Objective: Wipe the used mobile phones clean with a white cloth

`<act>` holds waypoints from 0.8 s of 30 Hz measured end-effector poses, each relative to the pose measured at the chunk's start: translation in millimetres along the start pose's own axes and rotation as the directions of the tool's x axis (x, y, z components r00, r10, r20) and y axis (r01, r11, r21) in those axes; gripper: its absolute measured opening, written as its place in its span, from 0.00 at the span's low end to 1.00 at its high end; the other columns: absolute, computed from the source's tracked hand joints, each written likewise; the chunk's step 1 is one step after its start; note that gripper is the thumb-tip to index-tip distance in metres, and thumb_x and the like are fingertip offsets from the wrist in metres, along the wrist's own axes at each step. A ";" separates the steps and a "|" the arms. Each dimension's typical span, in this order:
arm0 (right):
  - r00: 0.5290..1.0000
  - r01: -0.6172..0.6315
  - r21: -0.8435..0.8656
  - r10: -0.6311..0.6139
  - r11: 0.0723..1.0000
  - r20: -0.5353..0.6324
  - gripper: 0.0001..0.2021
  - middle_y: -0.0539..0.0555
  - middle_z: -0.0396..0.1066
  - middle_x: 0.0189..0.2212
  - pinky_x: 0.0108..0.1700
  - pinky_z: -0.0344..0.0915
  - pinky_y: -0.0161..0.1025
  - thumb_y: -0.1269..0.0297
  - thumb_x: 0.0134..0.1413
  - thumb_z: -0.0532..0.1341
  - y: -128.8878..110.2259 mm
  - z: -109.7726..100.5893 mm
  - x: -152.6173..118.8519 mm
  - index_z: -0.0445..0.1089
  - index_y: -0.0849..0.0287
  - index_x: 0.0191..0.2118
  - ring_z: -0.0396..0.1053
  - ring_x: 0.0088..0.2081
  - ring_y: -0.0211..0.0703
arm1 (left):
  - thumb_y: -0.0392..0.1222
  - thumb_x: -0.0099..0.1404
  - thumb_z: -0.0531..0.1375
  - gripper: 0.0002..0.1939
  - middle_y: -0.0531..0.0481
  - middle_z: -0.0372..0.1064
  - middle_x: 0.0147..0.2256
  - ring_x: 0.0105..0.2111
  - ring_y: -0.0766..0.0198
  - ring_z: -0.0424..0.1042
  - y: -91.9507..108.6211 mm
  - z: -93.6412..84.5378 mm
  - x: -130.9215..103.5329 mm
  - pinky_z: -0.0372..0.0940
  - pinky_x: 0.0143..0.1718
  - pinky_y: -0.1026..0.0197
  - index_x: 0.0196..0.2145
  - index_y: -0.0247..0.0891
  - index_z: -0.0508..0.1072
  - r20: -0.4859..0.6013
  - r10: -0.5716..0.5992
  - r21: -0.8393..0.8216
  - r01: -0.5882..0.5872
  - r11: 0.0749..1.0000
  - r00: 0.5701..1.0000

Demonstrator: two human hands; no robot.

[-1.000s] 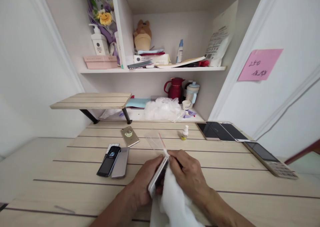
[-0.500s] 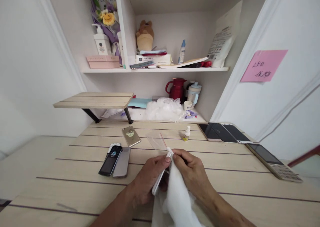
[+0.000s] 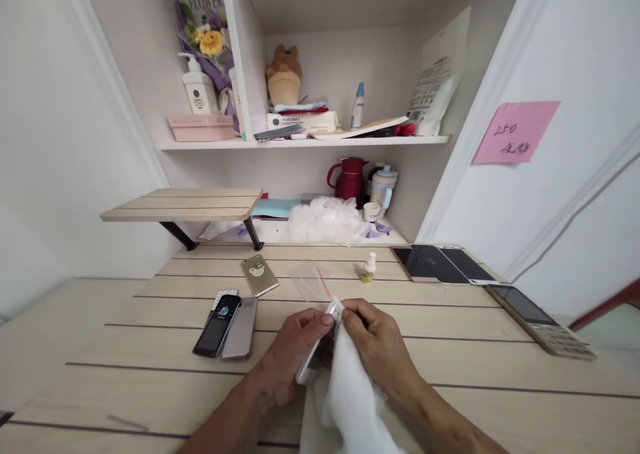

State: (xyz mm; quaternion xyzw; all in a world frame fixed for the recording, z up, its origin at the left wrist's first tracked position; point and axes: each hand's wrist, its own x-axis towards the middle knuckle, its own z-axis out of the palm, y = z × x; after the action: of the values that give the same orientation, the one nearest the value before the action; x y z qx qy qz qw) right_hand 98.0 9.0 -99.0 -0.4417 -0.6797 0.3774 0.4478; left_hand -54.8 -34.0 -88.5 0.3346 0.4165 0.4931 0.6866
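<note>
A white phone (image 3: 306, 372) is held tilted in my left hand (image 3: 293, 347), with the thumb near its upper end. My right hand (image 3: 377, 337) pinches a white cloth (image 3: 353, 394) against the phone's top right edge. The cloth hangs down towards the bottom of the view and covers part of the phone's right side. Just beyond the hands lies a clear plastic bag (image 3: 309, 282) with a red strip. A small spray bottle (image 3: 369, 268) with a white cap stands behind my right hand.
To the left lie a gold phone (image 3: 259, 275), a black phone (image 3: 217, 326) and a grey phone (image 3: 241, 328). Several phones lie at the right, including a keypad phone (image 3: 540, 321). A small wooden stand (image 3: 183, 204) is at the back left, below a shelf (image 3: 300, 143).
The phone has turned slightly in my left hand, so more of its face shows. The cloth's upper part has shifted a little. The whole view has moved slightly.
</note>
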 end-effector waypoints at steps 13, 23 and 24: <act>0.995 0.095 -0.107 -0.099 0.990 -0.030 0.13 0.52 0.77 0.27 0.33 0.66 0.37 0.60 0.61 0.55 4.4 0.4 1.4 0.76 0.58 0.38 0.72 0.29 0.44 | 0.56 0.63 0.60 0.21 0.50 0.68 0.27 0.31 0.63 0.63 -6.7 4.3 -0.6 0.58 0.35 0.63 0.32 0.33 0.77 -0.064 0.205 0.250 -0.183 0.951 0.977; 0.980 0.186 -0.104 -0.192 0.977 -0.052 0.13 0.55 0.78 0.37 0.43 0.69 0.41 0.60 0.62 0.56 -3.0 -1.0 -2.8 0.75 0.57 0.44 0.75 0.38 0.47 | 0.56 0.63 0.59 0.22 0.53 0.59 0.24 0.26 0.66 0.54 -4.2 0.4 -0.1 0.49 0.27 0.64 0.27 0.32 0.74 -0.001 0.221 0.384 -0.204 0.901 0.975; 0.977 0.203 -0.102 -0.209 0.974 -0.051 0.13 0.55 0.78 0.37 0.44 0.69 0.42 0.60 0.62 0.56 -4.0 -0.9 -3.7 0.75 0.57 0.45 0.75 0.39 0.48 | 0.56 0.63 0.59 0.22 0.53 0.59 0.24 0.26 0.66 0.54 -4.9 0.6 -0.2 0.49 0.27 0.64 0.27 0.32 0.74 0.002 0.218 0.390 -0.202 0.899 0.976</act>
State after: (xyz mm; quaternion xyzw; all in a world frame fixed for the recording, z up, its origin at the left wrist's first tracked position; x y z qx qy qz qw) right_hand 98.7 4.3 -96.1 -0.4011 -0.7251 0.2823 0.4833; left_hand -52.3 -35.6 -92.5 0.4963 0.4814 0.4791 0.5408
